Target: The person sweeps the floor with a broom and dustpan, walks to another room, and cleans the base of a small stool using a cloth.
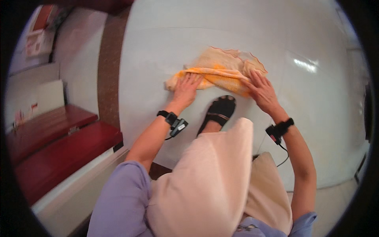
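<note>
A crumpled cloth point(220, 75), cream and orange with a reddish stitched edge, lies bunched on the pale smooth floor. My left hand point(187, 89) rests flat on its left end, fingers spread over a folded ridge. At the right end, my right hand point(260, 90) presses down with fingers apart, thumb and fingertips on the fabric. Neither hand visibly pinches the cloth. Just behind it, between my hands, stands my foot in a black open-toed sandal point(221, 109).
Dark red steps or ledges point(68, 142) rise at the left. A brown speckled strip point(111, 59) borders the pale floor point(165, 47). My raised knee in light trousers point(207, 171) is close below my hands. Strapped devices with cables point(179, 126) sit on both wrists.
</note>
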The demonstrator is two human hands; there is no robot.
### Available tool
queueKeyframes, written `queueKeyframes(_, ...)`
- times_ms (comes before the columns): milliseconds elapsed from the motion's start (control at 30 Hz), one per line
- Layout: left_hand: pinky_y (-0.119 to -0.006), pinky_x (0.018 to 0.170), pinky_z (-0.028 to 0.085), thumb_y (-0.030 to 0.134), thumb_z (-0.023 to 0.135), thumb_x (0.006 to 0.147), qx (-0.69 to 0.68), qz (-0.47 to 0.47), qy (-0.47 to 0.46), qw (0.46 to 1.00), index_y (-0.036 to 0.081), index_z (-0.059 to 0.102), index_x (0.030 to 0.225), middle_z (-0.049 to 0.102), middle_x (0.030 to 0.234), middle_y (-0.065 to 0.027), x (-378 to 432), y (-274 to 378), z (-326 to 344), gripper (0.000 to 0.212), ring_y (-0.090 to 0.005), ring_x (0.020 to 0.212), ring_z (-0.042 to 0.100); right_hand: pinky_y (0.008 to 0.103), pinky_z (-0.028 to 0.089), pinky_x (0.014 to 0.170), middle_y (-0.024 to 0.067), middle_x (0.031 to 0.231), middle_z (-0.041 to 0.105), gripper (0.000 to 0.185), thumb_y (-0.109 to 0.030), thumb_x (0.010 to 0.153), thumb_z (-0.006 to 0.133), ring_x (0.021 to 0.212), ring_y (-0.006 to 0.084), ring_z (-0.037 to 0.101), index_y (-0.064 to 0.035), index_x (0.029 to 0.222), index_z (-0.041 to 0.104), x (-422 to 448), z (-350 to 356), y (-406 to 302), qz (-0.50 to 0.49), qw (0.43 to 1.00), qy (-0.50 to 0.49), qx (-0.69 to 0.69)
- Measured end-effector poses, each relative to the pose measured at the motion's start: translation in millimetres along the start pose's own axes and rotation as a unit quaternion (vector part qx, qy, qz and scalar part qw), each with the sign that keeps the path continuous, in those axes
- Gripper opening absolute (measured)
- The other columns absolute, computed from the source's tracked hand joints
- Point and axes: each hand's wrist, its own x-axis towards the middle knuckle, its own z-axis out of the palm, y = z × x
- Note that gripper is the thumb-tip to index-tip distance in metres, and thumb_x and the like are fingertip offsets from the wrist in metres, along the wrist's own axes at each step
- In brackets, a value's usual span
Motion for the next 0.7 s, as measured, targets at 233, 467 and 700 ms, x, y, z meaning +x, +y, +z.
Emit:
queueKeyframes(233,-0.059,0.105,0.021,0.004,0.051,0.077,-0.094,-0.156,-0.022,0.983,0.016,0.056,0.124,0.031,0.145,-0.0075,-23,-33,65,0.048,-0.0304,0.137,0.02,0.0396,0.037,0.098,0.012,0.14,0.035,0.049,-0.004,0.077,0.062,0.121,0.028,0.042,-0.0125,0.124,0.052,-5,-8,26,-0.028,0.998,-0.057,0.015)
queueKeyframes(467,-0.059,0.104,0.021,0.02,0.058,0.078,-0.153,-0.32,0.037,0.934,0.016,0.054,0.124,0.028,0.145,-0.0145,-36,-62,96,0.046,-0.0362,0.134,0.021,0.039,0.04,0.091,0.013,0.127,0.047,0.036,-0.002,0.077,0.062,0.113,0.0282,0.047,-0.0076,0.112,0.058,-27,-3,53,-0.029,0.993,-0.108,-0.025)
queueKeyframes(700,-0.073,0.097,0.012,0.046,0.062,0.079,-0.243,-0.367,0.112,0.891,0.03,0.032,0.14,0.0,0.149,-0.0233,0,17,87,0.07,-0.0446,0.137,-0.003,0.0383,0.04,0.09,0.0137,0.12,0.052,0.03,-0.006,0.08,0.059,0.109,0.028,0.049,-0.0083,0.11,0.059,23,-18,14,-0.085,0.989,-0.112,-0.043)
